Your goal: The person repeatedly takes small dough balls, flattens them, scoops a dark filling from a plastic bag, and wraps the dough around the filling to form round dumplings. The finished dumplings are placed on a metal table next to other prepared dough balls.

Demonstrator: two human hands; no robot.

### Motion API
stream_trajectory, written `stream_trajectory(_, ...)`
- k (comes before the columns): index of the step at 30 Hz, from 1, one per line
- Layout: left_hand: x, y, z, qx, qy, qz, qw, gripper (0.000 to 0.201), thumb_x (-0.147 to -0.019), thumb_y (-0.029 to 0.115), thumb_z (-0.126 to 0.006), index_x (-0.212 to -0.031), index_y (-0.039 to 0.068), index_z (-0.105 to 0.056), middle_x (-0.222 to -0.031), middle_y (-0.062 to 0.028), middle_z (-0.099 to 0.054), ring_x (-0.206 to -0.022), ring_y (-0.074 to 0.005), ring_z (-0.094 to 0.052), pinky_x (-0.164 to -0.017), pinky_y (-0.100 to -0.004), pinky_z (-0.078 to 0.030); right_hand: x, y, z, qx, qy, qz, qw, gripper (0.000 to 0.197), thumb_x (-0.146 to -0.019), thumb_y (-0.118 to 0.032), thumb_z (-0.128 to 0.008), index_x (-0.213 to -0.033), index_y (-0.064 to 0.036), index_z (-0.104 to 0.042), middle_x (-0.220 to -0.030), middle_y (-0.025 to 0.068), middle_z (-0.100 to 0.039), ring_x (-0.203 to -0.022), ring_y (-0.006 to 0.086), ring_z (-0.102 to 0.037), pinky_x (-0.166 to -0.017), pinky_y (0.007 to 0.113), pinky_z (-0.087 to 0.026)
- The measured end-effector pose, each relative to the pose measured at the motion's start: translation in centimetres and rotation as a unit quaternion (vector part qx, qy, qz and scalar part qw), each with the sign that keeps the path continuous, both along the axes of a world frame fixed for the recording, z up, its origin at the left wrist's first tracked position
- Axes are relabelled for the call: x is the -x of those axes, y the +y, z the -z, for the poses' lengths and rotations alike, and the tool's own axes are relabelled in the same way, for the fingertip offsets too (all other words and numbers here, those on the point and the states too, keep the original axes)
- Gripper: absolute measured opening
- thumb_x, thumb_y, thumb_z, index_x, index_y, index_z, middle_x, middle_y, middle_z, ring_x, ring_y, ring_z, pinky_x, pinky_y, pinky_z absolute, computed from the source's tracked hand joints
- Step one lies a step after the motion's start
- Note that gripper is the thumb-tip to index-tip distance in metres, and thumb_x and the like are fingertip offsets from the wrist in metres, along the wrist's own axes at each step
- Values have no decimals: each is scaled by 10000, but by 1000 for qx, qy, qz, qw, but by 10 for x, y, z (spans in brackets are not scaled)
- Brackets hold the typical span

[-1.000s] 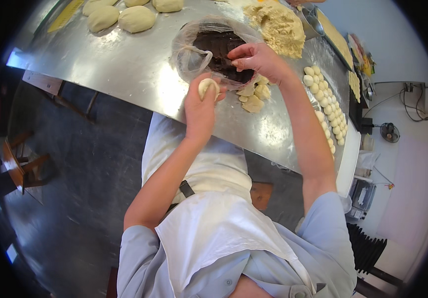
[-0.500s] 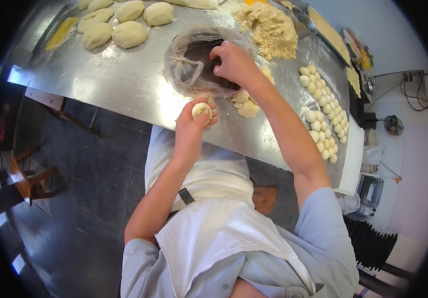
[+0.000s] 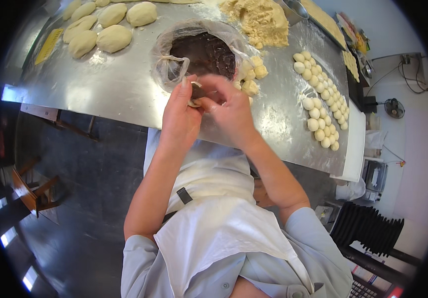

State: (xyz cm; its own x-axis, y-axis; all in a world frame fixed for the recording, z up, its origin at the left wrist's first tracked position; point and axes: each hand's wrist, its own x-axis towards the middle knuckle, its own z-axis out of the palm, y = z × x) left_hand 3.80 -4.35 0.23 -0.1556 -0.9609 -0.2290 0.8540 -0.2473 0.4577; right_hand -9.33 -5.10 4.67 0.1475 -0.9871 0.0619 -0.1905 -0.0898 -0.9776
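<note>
Close to the table's near edge, my left hand (image 3: 180, 116) is closed around a small piece of dough (image 3: 192, 104), mostly hidden by the fingers. A lump of dark filling (image 3: 198, 91) shows on the dough. My right hand (image 3: 231, 111), slightly blurred, meets the left one from the right, its thumb and fingers closed about the lump. Just beyond both hands stands a round container lined with a clear plastic bag (image 3: 161, 68), with dark paste (image 3: 206, 52) inside. Small dough pieces (image 3: 249, 88) lie beside it on the right.
Large dough ovals (image 3: 114, 38) and a yellow scraper (image 3: 48, 47) lie on the metal table (image 3: 109, 82) at far left. A rough dough mass (image 3: 261, 22) sits beyond the container. Rows of small dough balls (image 3: 321, 119) fill the right side. A wooden chair (image 3: 28, 191) stands lower left.
My right hand has come out of the container, back to my left hand, bringing dark filling to the dough. My left hand has moved slightly left and up. The whole view has shifted a little.
</note>
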Motion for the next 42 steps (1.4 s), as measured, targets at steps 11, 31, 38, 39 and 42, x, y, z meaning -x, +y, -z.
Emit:
stream_trajectory(11,27,23,-14,15,-122,-58,991,410,-1098,108,-554,-1487,25,-453,-1371,-133,-607,-1193,-179,-610,-1043,-323,-505,3,24,24,195,91,95,972,266,-847,14,-747,-1108,-35,-757,-950,92,-664,-917,248,-660,-825,346,-540)
stream_trajectory(31,53,29,-27,0,-164,225,960,268,-1088,177,-576,-1283,-2,-614,-1144,-53,-696,-991,-123,-670,-880,-300,-556,93,38,27,140,206,-43,967,767,-786,-189,-868,-1451,-53,-512,-1426,172,-589,-1319,359,-570,-1103,421,-474)
stream_trajectory(38,69,23,-28,-2,-288,268,919,223,-1084,174,-554,-1216,6,-620,-1044,-23,-649,-844,-79,-568,-764,-281,-486,102,31,36,248,220,-18,943,567,-825,-106,-760,-1350,-53,-552,-1299,156,-678,-1209,361,-656,-1019,412,-538)
stream_trajectory(39,66,22,-28,-24,-259,286,922,229,-1086,176,-548,-1225,7,-616,-1064,-41,-654,-879,-98,-585,-800,-301,-500,104,34,36,190,193,-37,962,583,-830,-117,-766,-1366,-55,-545,-1304,153,-683,-1225,344,-653,-1023,406,-535)
stream_trajectory(42,56,17,-40,-84,-137,327,931,257,-1094,181,-530,-1271,6,-594,-1142,-99,-662,-999,-165,-628,-916,-368,-530,111,42,15,24,65,-68,995,652,-847,-155,-786,-1431,-64,-512,-1327,146,-692,-1271,291,-640,-1034,385,-525)
